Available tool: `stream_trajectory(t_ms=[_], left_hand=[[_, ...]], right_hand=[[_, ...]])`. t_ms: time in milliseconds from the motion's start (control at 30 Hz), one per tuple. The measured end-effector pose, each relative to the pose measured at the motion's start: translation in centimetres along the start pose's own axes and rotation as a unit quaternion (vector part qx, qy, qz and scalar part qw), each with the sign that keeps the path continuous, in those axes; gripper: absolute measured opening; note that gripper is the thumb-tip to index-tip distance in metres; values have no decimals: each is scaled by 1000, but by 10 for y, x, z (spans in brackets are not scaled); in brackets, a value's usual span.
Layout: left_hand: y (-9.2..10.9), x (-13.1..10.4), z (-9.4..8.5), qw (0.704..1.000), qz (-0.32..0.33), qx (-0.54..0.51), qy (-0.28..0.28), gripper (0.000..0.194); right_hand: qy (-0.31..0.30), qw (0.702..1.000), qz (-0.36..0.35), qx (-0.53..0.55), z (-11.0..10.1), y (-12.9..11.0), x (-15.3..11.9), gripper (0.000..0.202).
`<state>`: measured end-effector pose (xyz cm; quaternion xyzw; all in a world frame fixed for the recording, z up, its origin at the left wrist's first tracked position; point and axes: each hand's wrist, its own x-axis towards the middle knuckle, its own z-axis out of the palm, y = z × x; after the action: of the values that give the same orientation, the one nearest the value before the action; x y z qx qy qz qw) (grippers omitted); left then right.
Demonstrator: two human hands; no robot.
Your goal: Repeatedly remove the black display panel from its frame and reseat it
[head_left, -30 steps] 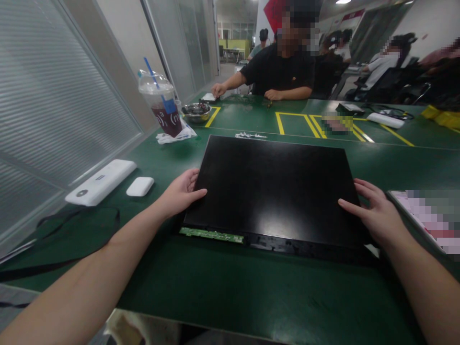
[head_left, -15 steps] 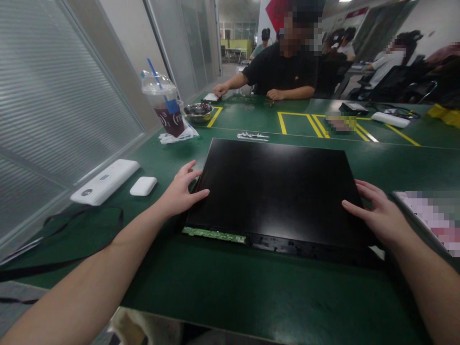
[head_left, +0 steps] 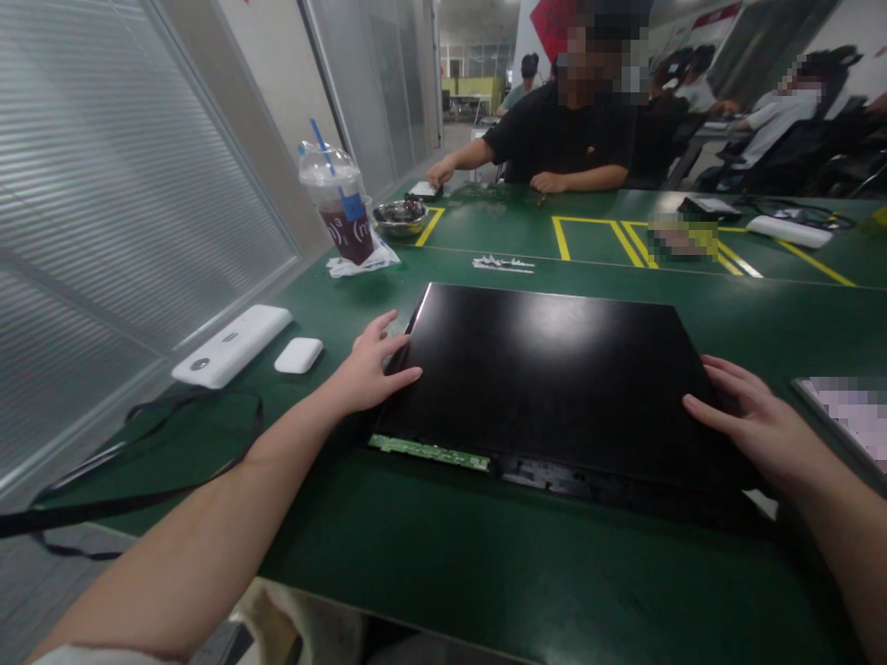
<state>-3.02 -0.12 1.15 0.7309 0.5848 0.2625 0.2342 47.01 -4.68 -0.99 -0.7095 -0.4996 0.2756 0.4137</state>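
A black LCD screen panel (head_left: 554, 388) is in front of me over the green table, its glossy face up. Along its near edge runs a narrow green circuit board (head_left: 430, 453). My left hand (head_left: 378, 365) grips the panel's left side, with the thumb on the face and the fingers at the edge. At the right side, my right hand (head_left: 752, 416) has its thumb over the panel's border, while its other fingers wrap the edge and are partly hidden. A small white piece (head_left: 760, 503) shows by the near right corner.
On the left lie a white power bank (head_left: 234, 346), a white earbud case (head_left: 298, 355) and a black strap (head_left: 194, 489). Beyond the panel are a drink cup (head_left: 343, 208), a metal bowl (head_left: 400, 217) and small white strips (head_left: 504, 264). A person (head_left: 561, 139) sits across the table (head_left: 430, 563).
The view has turned slightly left, so everything appears further right. The panel's far edge sits a little lower in view, with both hands still at its sides. The white corner piece shows more.
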Motion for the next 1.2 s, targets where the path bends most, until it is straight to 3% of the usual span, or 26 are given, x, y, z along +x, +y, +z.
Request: stream_trajectory(t_ms=[300, 833, 1200], left_hand=[[-9, 1, 2, 993, 17, 111, -34, 77], [-5, 1, 5, 990, 4, 138, -40, 75], [-4, 1, 7, 992, 24, 122, -36, 68]], right_hand=[[-7, 999, 32, -20, 3, -15, -6, 55], [-9, 998, 21, -56, 0, 3, 2, 58], [13, 998, 30, -48, 6, -17, -7, 61]])
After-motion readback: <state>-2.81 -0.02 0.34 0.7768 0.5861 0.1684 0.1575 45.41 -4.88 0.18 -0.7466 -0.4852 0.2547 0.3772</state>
